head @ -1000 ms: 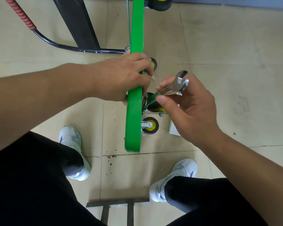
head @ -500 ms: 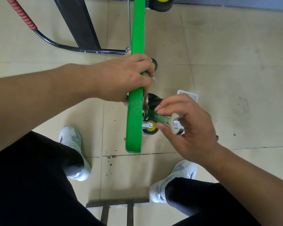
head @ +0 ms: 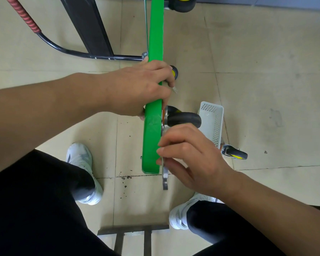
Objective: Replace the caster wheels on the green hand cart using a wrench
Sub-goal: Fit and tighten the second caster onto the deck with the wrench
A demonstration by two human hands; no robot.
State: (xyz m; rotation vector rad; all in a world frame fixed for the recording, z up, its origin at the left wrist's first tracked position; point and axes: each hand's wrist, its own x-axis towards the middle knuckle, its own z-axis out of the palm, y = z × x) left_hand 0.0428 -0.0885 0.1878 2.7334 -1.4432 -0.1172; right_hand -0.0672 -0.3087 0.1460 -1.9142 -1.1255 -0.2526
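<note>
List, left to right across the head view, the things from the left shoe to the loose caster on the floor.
left shoe → green cart deck → wrench → white basket → loose caster. Things that overlap these are left out.

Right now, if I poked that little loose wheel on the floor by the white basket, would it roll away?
Probably not far: the loose wheel seems to lie with its metal bracket attached, so it would likely wobble or curve. With metal and a rubbery tyre, it is probably heavy for its size. The white basket beside it might block it.
</note>
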